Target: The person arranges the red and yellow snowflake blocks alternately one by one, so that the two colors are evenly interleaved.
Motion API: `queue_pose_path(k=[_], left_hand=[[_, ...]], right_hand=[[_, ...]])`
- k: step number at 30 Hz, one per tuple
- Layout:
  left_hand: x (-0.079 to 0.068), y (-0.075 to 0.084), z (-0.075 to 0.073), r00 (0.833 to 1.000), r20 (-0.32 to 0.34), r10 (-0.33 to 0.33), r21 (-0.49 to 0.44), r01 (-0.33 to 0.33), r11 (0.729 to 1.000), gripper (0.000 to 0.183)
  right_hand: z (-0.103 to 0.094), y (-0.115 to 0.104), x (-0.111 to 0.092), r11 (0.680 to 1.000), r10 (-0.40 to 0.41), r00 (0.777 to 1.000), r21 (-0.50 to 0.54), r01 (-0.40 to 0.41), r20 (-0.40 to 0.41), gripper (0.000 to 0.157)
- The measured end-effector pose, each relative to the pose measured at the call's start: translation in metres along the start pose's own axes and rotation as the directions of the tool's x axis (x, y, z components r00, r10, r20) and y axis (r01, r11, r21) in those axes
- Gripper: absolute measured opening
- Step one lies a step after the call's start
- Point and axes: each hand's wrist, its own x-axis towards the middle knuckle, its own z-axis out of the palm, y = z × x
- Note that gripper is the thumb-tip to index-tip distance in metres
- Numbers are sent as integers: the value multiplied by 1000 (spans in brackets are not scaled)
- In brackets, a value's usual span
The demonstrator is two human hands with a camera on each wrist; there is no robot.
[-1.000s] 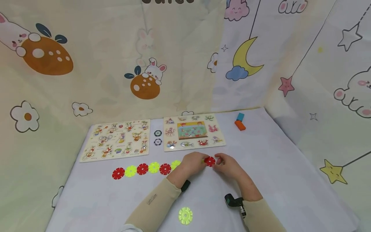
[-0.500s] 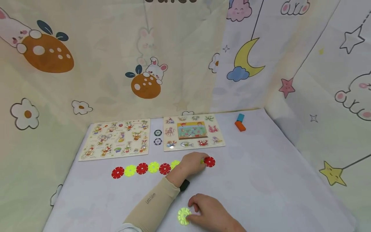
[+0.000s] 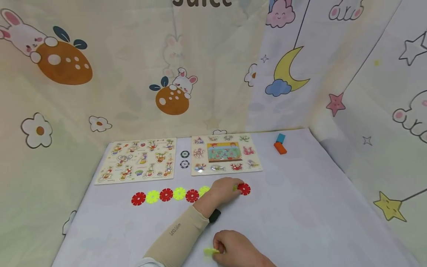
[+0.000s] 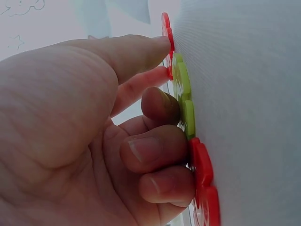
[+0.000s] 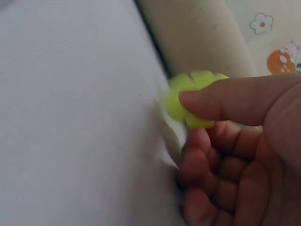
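Note:
My left hand [image 3: 224, 191] rests over the right end of a row of notched snowflake discs. Its thumb and index finger hold the edges of the last red snowflake disc [image 3: 245, 189], and its other fingers curl against the yellow-green disc [image 4: 182, 77] and red disc [image 4: 203, 165] beside it. Near the table's front, my right hand [image 3: 237, 248] pinches a loose yellow-green snowflake disc [image 5: 176, 106] between thumb and fingers. That disc is tipped nearly edge-on in the head view. Part of the row is hidden beneath my left hand and wrist.
Leftward, the row runs on in alternating red discs [image 3: 138, 198] and yellow-green discs [image 3: 152, 197]. Behind it lie two picture puzzle boards [image 3: 113, 174] with two round chips [image 3: 185, 164] between them. Orange [image 3: 280, 148] and blue blocks [image 3: 280, 138] lie at the back right.
My right hand has left the red disc at the row's end, come back toward the front and picked up the loose yellow-green disc, tilting it. My left hand has stayed at the row.

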Motion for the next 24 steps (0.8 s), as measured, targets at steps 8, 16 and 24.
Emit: queue_pose_path(k=[8, 16, 24], left_hand=[[2, 3, -3, 1000, -7, -12, 2, 12, 1000, 36], [4, 2, -3, 1000, -4, -21, 20, 21, 1000, 36], [1, 1, 0, 999, 11, -34, 4, 33, 999, 36]], right_hand=[[-58, 23, -1, 954, 25, 999, 301, -10, -44, 25], [-128, 74, 14, 952, 304, 828, 179, -248, -472, 37], [-143, 100, 31, 921, 388, 802, 178, -345, -454, 52]])
